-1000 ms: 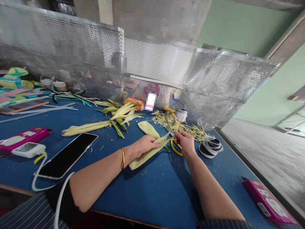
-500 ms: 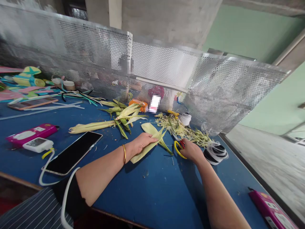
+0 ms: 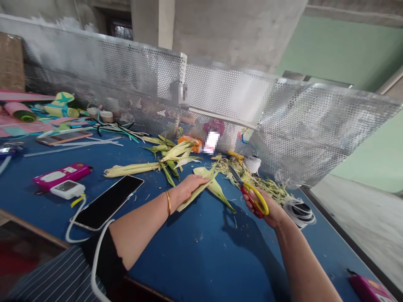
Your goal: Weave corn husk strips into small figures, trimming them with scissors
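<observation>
My left hand point(image 3: 191, 187) pinches a pale green corn husk point(image 3: 195, 196) above the blue table point(image 3: 201, 260). A second husk leaf point(image 3: 219, 192) with a green tip lies just right of those fingers. In my right hand point(image 3: 267, 207) is a pair of scissors point(image 3: 253, 197) with red and yellow handles, raised off the table, blades pointing up and to the left. The blades are apart from the husk. Behind them spreads a heap of husk trimmings point(image 3: 242, 172). More corn husks point(image 3: 176, 153) lie beyond my left hand, beside a bundle of pale husk strips point(image 3: 132, 169).
A black-screened phone point(image 3: 108, 201) and a magenta power strip point(image 3: 63, 176) with a white charger lie at left. Rolls of white cord point(image 3: 299, 212) stand at right, near another magenta power strip point(image 3: 371, 289). A perforated metal screen point(image 3: 220, 92) borders the far side.
My right hand has lifted the scissors from the table and turned them upward. My left hand keeps its hold on the husk. The whole view has shifted slightly.
</observation>
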A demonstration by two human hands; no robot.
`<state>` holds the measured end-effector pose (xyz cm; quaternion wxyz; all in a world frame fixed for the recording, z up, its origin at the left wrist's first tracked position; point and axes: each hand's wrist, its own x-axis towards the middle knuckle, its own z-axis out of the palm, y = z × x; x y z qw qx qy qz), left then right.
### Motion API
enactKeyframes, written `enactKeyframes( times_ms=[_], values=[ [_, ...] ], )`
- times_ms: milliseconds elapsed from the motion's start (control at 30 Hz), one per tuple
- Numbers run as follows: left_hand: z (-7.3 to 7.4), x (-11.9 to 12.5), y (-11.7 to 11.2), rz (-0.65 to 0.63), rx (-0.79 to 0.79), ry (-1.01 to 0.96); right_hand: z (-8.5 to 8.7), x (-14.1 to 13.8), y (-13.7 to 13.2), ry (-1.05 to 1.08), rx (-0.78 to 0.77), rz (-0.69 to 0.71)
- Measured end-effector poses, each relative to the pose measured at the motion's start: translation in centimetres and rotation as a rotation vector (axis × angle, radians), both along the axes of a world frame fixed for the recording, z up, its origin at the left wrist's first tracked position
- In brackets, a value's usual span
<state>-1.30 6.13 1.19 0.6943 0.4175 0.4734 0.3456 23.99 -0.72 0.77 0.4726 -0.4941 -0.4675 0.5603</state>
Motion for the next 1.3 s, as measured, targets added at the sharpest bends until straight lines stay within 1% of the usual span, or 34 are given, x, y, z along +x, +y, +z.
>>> enactKeyframes(
  times_ms=[133, 267, 367, 500, 667, 800, 833, 900, 1000, 1133, 1233, 1300],
  values=[
    [-0.4, -0.2, 0.4, -0.023, 0.042, -0.011, -0.2, -0.2, -0.2, -0.015, -0.014, 0.048],
    [-0.8, -0.2, 0.4, -0.057, 0.086, -0.007, -0.2, -0.8, -0.2, -0.021, -0.028, 0.063],
    [-1.1, -0.1, 0.3, -0.071, 0.106, 0.007, 0.0, -1.2, -0.2, -0.025, -0.038, 0.046],
    [-1.4, 0.0, 0.3, -0.092, 0.089, 0.005, 0.2, -1.5, -0.1, -0.056, -0.052, 0.007],
    [-0.9, 0.1, -0.1, -0.077, 0.086, 0.062, -0.3, -1.2, 0.4, -0.099, -0.06, -0.015],
    [-0.6, 0.1, -0.3, -0.067, 0.095, 0.108, -0.6, -0.9, 0.7, -0.176, -0.033, -0.042],
    [-0.6, 0.1, -0.3, -0.067, 0.094, 0.111, -0.7, -0.8, 0.8, -0.242, -0.018, -0.052],
    [-0.8, 0.1, -0.2, -0.068, 0.083, 0.104, -0.7, -0.8, 0.9, -0.441, 0.017, -0.104],
    [-1.0, 0.1, -0.2, -0.057, 0.039, 0.074, -0.7, -0.6, 1.3, -0.728, 0.047, -0.221],
    [-0.6, 0.3, -0.5, -0.017, 0.005, 0.012, -1.1, -0.3, 1.6, -1.02, 0.05, -0.353],
    [-0.1, 0.6, -0.8, -0.009, 0.002, -0.031, -1.4, -0.5, 1.5, -1.225, 0.028, -0.383],
    [0.0, 0.8, -1.1, -0.01, 0.012, -0.047, -1.3, -0.9, 1.3, -1.306, 0.019, -0.377]
  ],
)
